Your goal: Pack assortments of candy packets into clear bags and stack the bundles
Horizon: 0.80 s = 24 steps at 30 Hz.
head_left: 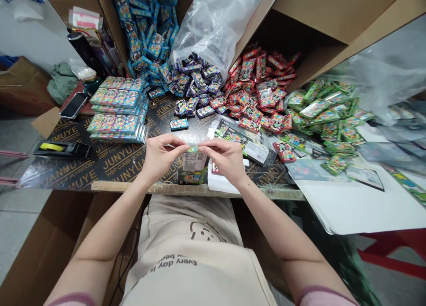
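Both hands meet just above the table's front edge. My left hand [166,153] and my right hand [224,155] pinch the two ends of a clear plastic packet [193,139] between thumbs and fingertips. Under the packet stands a stack of dark and green printed packs [192,172]. A white box [221,181] lies by my right wrist, partly covered by it. A single blue small box [179,124] rests on the table behind my left fingers. Flat printed packs in clear plastic [238,137] lie behind my right hand.
Piles of blue [155,46], purple [199,81], red [261,88] and green small boxes [333,115] line the back. At left are stacked wrapped packs [116,108], a phone [73,105] and a tape dispenser [63,149]. White sheets [359,204] lie at right.
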Each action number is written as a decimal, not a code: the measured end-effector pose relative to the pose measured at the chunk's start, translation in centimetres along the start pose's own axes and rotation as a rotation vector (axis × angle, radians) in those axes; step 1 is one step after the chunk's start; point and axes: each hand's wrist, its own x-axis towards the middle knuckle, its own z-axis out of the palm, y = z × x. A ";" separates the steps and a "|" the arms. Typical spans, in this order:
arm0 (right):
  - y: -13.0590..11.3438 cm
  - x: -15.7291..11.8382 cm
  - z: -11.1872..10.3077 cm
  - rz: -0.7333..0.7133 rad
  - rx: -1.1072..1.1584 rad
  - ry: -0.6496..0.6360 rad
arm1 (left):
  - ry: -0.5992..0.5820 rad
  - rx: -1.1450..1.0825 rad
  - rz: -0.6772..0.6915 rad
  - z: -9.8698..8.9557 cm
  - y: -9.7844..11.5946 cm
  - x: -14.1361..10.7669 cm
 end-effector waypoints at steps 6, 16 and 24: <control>-0.4 0.6 -0.2 0.013 0.002 -0.038 | -0.029 0.076 0.134 -0.1 -0.5 -0.1; 1.1 -2.3 -1.0 -0.276 -0.217 -0.091 | -0.105 0.398 0.513 -0.4 -1.6 -0.7; 6.0 0.1 -9.3 0.015 -0.504 0.120 | -0.148 0.373 0.583 0.9 -1.5 -0.9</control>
